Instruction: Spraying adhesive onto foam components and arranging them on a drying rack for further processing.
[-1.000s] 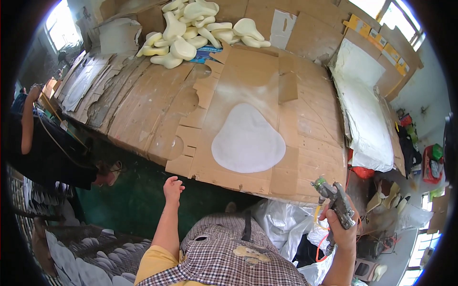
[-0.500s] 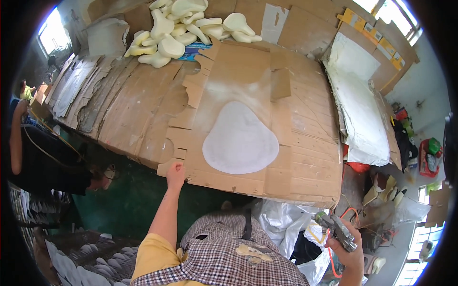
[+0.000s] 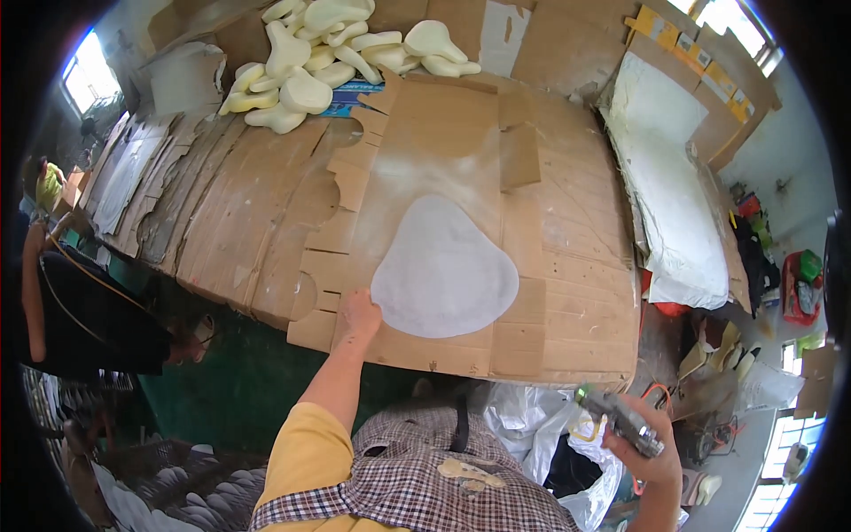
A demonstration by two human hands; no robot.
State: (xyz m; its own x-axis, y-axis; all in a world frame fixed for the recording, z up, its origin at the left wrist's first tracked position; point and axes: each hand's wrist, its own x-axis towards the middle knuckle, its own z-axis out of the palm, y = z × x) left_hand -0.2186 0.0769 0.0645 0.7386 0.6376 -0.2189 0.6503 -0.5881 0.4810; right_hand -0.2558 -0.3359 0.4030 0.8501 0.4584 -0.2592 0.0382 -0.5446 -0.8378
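Observation:
A white pear-shaped flat piece (image 3: 445, 270) lies on a cardboard-covered table (image 3: 576, 266). My left hand (image 3: 359, 313) rests at the piece's near left edge, fingers on the cardboard and touching its rim. Low at the right, away from the table, my right hand (image 3: 645, 443) grips a spray gun (image 3: 619, 420) with a hose. A pile of cream foam shapes (image 3: 337, 44) sits at the table's far end.
A white foam sheet (image 3: 669, 195) lies on a bench to the right. Another person in dark clothes (image 3: 80, 310) stands at the left by the table's edge. White plastic bags (image 3: 532, 426) are in front of me. Clutter fills the floor at right.
My left hand has reached forward from the table's front edge onto the white piece's rim. My right hand with the spray gun has dropped lower to the right.

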